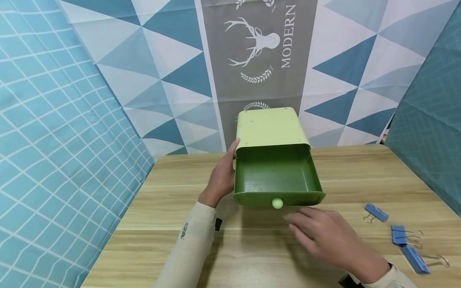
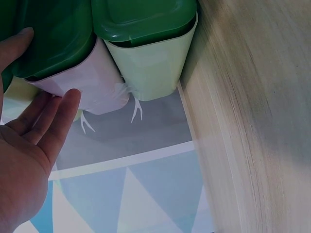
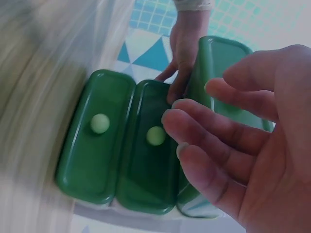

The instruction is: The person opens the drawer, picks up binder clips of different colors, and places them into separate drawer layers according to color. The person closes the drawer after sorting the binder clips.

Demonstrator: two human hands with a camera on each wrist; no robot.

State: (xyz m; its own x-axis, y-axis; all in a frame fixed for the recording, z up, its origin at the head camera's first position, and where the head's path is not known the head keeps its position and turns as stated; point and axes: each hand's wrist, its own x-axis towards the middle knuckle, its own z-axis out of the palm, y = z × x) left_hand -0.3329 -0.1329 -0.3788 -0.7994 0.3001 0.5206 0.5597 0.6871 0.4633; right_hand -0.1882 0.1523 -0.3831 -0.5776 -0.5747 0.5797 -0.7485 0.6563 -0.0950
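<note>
A small drawer unit with a pale green top stands at the back middle of the table. Its green top drawer is pulled out, its inside bare, a round light-green knob on its front. Against the unit's left side rests my left hand, fingers extended. In the left wrist view its thumb lies by the green front of a pink drawer. My right hand hovers just below and right of the knob, fingers loosely bent and holding nothing. The right wrist view shows two lower drawers pushed in.
Several blue binder clips lie on the wooden table at the right. A patterned cloth hangs behind the unit, and blue-green cloths flank the table.
</note>
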